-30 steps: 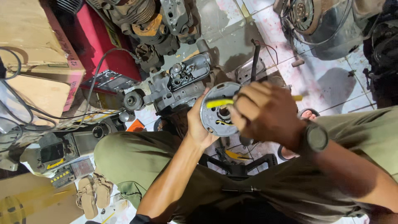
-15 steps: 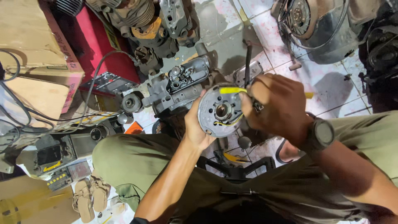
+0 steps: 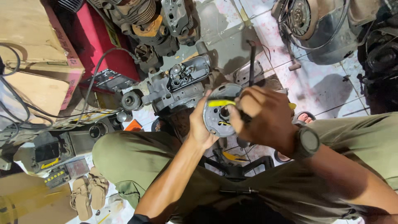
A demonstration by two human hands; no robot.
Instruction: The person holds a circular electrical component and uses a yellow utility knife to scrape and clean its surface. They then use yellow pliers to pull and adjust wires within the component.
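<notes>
The left hand (image 3: 202, 126) cups a round grey metal plate with a central hole (image 3: 216, 114) from behind, its grip pinching the rim, holding the plate up above the person's olive-green trouser knees (image 3: 128, 153). The right hand (image 3: 265, 118), with a dark wristwatch (image 3: 307, 142) on its wrist, has its grip pressed together around a yellow-handled tool (image 3: 221, 103) that lies across the plate's face. Just behind the plate, on the tiled floor (image 3: 315, 87), sits a grey metal engine casing (image 3: 178, 85). A red machine body (image 3: 93, 43) stands farther left, and tan sandals (image 3: 87, 195) lie near the left knee.
</notes>
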